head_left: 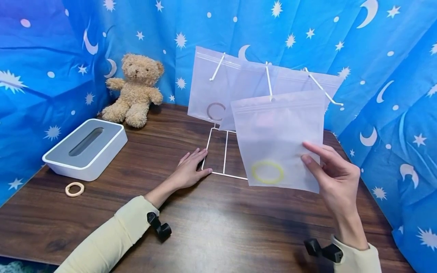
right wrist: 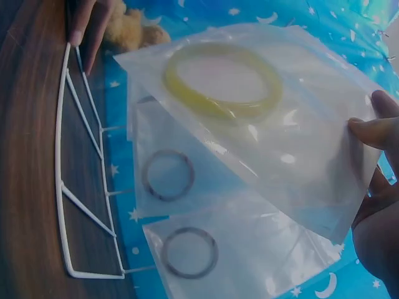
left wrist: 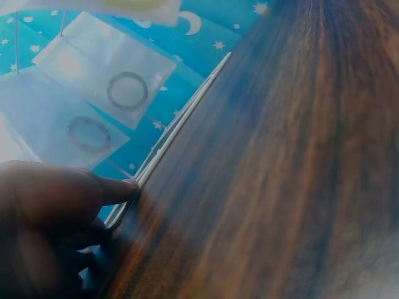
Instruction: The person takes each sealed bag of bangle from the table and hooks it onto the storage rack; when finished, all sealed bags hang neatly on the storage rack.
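Note:
My right hand pinches the right edge of a frosted zip bag between thumb and fingers. A yellow ring shows through the bag's lower part. The bag's top edge, with its hanging hole, is right at the tip of the middle hook of a white wire rack. My left hand rests at the rack base's front left corner, fingers extended and thumb on the wire. Behind, similar bags hang on the rack, including a left one with a brownish ring inside.
A teddy bear sits at the back left. In front of it stands a white tissue box with a grey lid, and a pale wooden ring lies nearby. A blue star-patterned curtain surrounds the brown table.

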Demonstrator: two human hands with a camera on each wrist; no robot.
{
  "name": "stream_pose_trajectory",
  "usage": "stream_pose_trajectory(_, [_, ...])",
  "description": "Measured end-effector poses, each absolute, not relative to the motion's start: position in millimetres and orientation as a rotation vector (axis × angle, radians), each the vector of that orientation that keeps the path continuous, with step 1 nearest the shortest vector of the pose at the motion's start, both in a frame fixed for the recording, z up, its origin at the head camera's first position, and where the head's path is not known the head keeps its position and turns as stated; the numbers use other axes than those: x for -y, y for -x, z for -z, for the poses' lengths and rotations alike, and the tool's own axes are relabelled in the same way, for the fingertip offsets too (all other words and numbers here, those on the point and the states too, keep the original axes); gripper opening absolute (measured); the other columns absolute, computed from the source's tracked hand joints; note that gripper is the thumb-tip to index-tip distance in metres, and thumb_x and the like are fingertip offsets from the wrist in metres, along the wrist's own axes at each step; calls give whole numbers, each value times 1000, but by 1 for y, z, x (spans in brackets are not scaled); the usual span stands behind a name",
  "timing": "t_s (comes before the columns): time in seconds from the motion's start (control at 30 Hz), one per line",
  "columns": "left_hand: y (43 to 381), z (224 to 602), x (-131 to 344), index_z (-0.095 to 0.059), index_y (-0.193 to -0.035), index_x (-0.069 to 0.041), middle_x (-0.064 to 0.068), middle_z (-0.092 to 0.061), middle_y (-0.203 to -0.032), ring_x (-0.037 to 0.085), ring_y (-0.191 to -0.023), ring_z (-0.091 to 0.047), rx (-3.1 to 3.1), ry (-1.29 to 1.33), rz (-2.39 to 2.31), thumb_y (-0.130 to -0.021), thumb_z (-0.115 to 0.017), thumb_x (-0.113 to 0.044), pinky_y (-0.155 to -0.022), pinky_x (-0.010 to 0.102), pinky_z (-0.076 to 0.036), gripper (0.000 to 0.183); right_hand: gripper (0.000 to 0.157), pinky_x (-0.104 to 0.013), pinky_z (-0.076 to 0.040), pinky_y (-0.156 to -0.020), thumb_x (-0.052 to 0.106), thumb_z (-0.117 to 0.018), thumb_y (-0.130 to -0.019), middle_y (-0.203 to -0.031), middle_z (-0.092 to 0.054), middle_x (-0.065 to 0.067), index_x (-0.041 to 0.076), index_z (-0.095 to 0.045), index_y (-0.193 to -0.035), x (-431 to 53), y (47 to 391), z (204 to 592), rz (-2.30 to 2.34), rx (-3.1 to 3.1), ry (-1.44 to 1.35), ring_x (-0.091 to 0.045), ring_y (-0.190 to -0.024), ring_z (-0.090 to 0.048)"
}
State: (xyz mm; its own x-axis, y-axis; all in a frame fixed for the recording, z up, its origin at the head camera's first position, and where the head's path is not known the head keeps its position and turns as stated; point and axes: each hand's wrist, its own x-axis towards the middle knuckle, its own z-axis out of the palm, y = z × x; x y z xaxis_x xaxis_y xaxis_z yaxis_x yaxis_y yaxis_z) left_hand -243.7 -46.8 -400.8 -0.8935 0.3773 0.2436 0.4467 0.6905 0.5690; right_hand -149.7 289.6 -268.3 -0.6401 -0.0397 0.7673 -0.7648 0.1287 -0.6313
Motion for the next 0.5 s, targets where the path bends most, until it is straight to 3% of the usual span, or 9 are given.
stream_pose_trajectory(0.13, [242, 398, 46, -40, -147, 2, 14, -37, -153, 31, -144, -24, 2789, 683, 989, -94, -65, -34, -116, 50, -11, 69, 35, -22, -25, -45, -25, -62, -80, -113, -66, -25, -19, -62, -115, -287, 155, 267, -1613, 1795, -769, -22, -91, -62])
stream_pose_trajectory(0.2, [243, 398, 46, -40, -147, 2, 15, -37, -153, 31, -144, -24, 2788, 685, 985, -94, -65, -34, -116, 50, -11, 69, 36, -22, -26, -45, -26, -61, -80, -113, -65, -26, -19, -62, -115, -287, 158, 269, -1629, 1780, -776, -22, -92, -62])
stream_pose_trajectory(0.33, [243, 398, 46, -41, -146, 3, 15, -37, -153, 31, -144, -25, 2784, 686, 982, -94, -65, -34, -116, 50, -11, 69, 36, -23, -23, -45, -26, -61, -80, -114, -65, -26, -19, -62, -115, -287, 165, 273, -1640, 1767, -779, -18, -81, -58])
stream_pose_trajectory(0.5, [242, 398, 47, -40, -146, 3, 15, -37, -153, 32, -144, -25, 2787, 685, 990, -94, -65, -34, -116, 50, -11, 69, 36, -25, -18, -44, -23, -63, -81, -115, -65, -25, -16, -64, -116, -283, 168, 273, -1593, 1802, -734, -13, -62, -38])
